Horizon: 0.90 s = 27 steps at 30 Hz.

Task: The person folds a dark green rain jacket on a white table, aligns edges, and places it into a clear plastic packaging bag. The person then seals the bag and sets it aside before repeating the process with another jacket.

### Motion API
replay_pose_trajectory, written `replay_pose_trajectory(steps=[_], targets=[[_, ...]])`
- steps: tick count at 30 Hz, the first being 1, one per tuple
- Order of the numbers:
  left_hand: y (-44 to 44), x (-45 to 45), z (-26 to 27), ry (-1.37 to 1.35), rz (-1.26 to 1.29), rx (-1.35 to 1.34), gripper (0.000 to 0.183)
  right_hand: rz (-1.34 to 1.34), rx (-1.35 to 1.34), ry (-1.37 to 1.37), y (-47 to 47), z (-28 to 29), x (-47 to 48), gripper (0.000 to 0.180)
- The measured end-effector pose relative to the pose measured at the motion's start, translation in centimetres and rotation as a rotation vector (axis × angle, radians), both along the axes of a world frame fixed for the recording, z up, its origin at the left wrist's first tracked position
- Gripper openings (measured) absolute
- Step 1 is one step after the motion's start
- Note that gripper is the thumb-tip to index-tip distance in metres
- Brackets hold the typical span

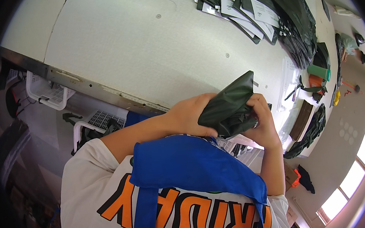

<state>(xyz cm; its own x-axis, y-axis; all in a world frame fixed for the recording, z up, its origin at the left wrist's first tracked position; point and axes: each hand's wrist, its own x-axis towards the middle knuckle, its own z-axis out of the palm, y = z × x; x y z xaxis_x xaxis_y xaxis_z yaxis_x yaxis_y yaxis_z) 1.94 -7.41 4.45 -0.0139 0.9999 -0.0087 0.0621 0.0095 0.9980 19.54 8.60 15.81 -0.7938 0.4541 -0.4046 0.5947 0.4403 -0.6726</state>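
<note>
A folded or bunched piece of dark green, thin shiny fabric [232, 107] is held between both hands, above the near edge of a pale work table [127, 48]. My left hand [193, 114] grips its left side, the thumb along the lower edge and the fingers behind the cloth. At its right side my right hand [262, 121] has curled fingers on the fabric, partly hidden by it. One corner of the cloth points up and away from me. A blue apron [192, 164] lies just below the hands.
Dark green fabric pieces [293, 20] with white printed papers lie stacked at the table's far right. Nearer are a green cylinder [319, 72], a brown block [301, 120] and a dark fabric bundle [311, 133]. White plastic baskets [61, 100] sit below the metal table edge. Another person [349, 45] is at far right.
</note>
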Motion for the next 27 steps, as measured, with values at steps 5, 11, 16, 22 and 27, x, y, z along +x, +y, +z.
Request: replay_pose_trajectory(steps=[5,11,16,22,27], targets=[[0.5,0.1,1.4,-0.053,0.040,-0.234,0.087,-0.038,-0.028,0.058,0.0,0.2,-1.1,0.062],[1.7,0.8,-0.6,0.007,0.251,-0.359,0.065,0.105,0.617,0.200,-3.6,-3.1,-3.1,0.046],[1.1,0.3,0.0,-0.018,0.259,-0.394,0.060,0.007,0.509,0.035,-3.8,-1.8,-4.2,0.051],[0.7,0.1,0.3,-0.047,0.232,-0.173,0.068,0.092,0.395,0.034,-2.3,-0.4,-4.2,0.061],[0.9,0.0,1.0,-0.031,0.171,-0.224,0.076,0.038,0.321,0.030,-1.0,-0.9,-4.4,0.048]])
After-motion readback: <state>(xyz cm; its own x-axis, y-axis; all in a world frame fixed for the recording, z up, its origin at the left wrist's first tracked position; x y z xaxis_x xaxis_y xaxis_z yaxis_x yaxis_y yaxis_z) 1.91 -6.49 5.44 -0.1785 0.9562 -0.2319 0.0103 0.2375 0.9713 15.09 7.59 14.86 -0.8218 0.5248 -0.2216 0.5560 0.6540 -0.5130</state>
